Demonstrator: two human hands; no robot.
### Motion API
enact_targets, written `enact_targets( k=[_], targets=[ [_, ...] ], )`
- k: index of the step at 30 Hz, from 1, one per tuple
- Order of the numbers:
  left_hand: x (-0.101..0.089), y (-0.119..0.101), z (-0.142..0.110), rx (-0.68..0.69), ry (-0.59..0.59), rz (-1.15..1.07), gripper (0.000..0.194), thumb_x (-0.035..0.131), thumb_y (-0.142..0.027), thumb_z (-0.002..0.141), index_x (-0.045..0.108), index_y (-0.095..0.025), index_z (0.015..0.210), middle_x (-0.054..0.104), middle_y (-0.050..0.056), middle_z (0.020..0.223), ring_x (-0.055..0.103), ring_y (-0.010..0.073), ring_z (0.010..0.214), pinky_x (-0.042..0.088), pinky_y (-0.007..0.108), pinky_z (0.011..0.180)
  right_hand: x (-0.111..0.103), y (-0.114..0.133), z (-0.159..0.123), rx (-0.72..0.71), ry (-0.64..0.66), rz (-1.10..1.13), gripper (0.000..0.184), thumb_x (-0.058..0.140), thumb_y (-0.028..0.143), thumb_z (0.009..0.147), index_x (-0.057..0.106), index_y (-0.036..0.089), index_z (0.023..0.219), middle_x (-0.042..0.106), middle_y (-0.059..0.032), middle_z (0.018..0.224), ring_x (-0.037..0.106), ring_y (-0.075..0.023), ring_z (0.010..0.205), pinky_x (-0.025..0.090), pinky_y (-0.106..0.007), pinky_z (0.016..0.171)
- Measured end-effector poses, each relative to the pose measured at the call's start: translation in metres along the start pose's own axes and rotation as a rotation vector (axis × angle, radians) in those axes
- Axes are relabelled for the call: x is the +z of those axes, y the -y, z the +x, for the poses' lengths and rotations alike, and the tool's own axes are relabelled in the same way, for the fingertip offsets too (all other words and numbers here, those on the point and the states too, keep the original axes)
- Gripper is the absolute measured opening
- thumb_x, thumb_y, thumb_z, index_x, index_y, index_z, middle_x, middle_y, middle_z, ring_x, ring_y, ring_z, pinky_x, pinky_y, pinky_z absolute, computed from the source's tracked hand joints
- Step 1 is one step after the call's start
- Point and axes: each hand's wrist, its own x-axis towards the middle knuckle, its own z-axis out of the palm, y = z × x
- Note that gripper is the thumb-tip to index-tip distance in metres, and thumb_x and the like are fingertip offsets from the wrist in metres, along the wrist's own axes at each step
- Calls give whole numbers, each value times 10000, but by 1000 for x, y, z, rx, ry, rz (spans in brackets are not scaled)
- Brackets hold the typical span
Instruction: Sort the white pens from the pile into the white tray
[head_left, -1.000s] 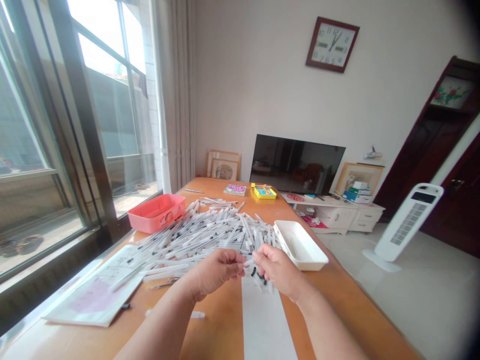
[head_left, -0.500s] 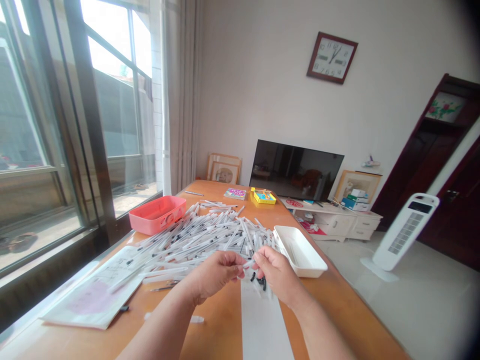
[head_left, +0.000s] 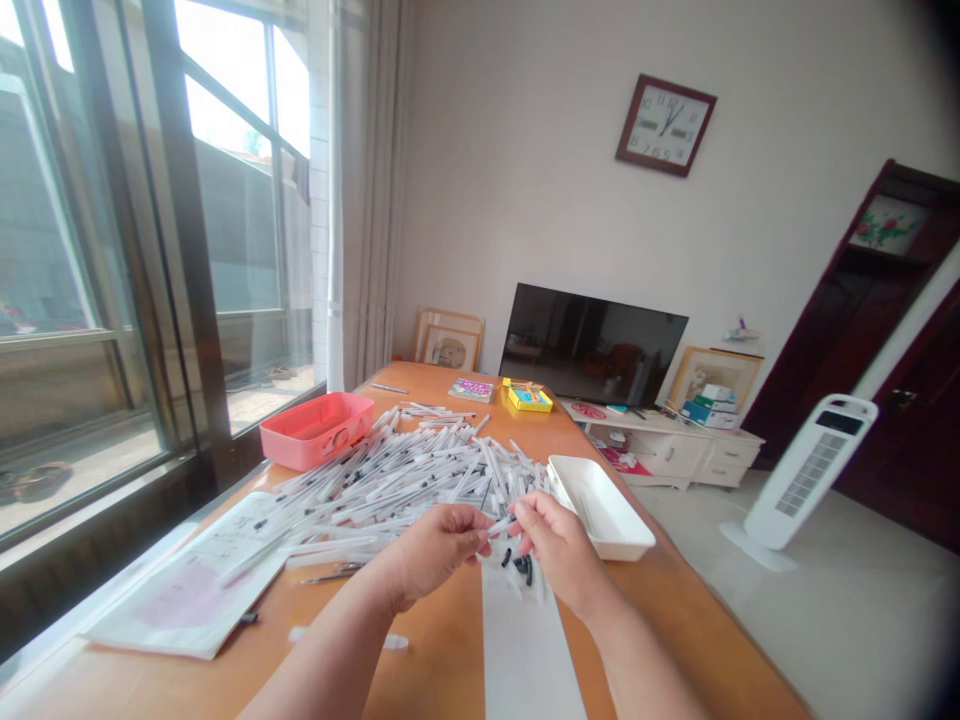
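My left hand (head_left: pixel 435 555) and my right hand (head_left: pixel 559 550) meet above the front edge of a large heap of white plastic pens (head_left: pixel 397 480), many with black parts. Between their fingertips is a thin white pen (head_left: pixel 499 525), pinched by both hands. Several black-tipped pens (head_left: pixel 521 570) lie just below my right hand on a white paper strip (head_left: pixel 525 650). A white plastic tray (head_left: pixel 600 505) stands just right of my right hand, and a coral-pink plastic box (head_left: pixel 315 430) sits beyond the heap's left side.
The heap covers the middle of an orange wooden table (head_left: pixel 675 620). A printed sheet (head_left: pixel 191 590) lies at the left, with a metal tool (head_left: pixel 334 573) near it. A book (head_left: pixel 472 390) and yellow box (head_left: pixel 526 397) stand at the far end, beside a window (head_left: pixel 232 200).
The whole scene sits a little lower in the view as my head has tilted. My hands stay close together at the heap's front, still pinching the pen.
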Motion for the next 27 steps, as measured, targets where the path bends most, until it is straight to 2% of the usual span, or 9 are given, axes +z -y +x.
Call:
enact_targets(
  k=[3,6,11,14,17,19,21,24,27],
  targets=[
    [1,-1,0,5,-9,-3,237,616,-296,780,697,-143,941,681,40,830,544,161,755,412,317,775,1,0,0,-9,-7,-64,380,502,548,927,581,202,791,629,5,683,551,-139,593,411,-241,589],
    [4,-1,1,16,-24,-6,234,634,-276,754,695,-139,933,669,34,814,546,164,764,413,318,783,3,-5,2,-56,-65,-186,418,494,557,925,496,208,694,526,33,597,469,-131,573,364,-235,557],
    [10,1,2,31,-20,12,233,632,-287,763,693,-148,941,662,29,812,554,171,781,413,315,785,3,-12,5,-72,-110,-245,479,484,581,918,392,214,624,385,51,567,372,-122,570,323,-236,540],
    [10,0,1,19,-12,36,232,607,-312,794,688,-154,943,690,46,861,568,175,792,418,322,796,1,-8,4,-28,-78,-188,494,434,603,938,434,210,638,416,42,566,406,-128,563,334,-243,542],
    [7,-2,0,6,9,27,243,605,-355,811,685,-155,925,702,56,878,566,168,774,418,313,768,-2,-1,2,2,-33,-88,481,376,598,964,549,206,746,532,19,613,487,-141,566,375,-252,554],
    [5,-2,-1,5,36,14,263,599,-380,825,687,-152,921,701,61,882,559,162,758,412,304,739,-3,3,0,2,7,-41,449,395,583,964,587,205,817,606,1,683,530,-143,579,401,-255,567],
    [4,-2,-1,13,47,12,277,594,-386,834,689,-143,927,698,65,880,551,159,748,409,301,728,-3,4,-1,6,31,-41,424,436,572,953,585,204,803,631,-3,696,544,-139,573,407,-251,564],
    [6,2,3,60,2,29,266,614,-357,822,695,-132,940,684,57,850,548,163,755,413,303,749,0,4,-1,21,-7,-103,436,471,577,934,543,206,717,606,9,613,517,-134,528,379,-244,527],
    [12,8,8,168,-81,98,274,618,-357,826,699,-131,958,668,48,823,544,170,760,412,295,732,2,6,-1,13,-91,-157,452,484,578,928,511,209,670,589,12,576,506,-136,533,358,-242,525]
  ],
)
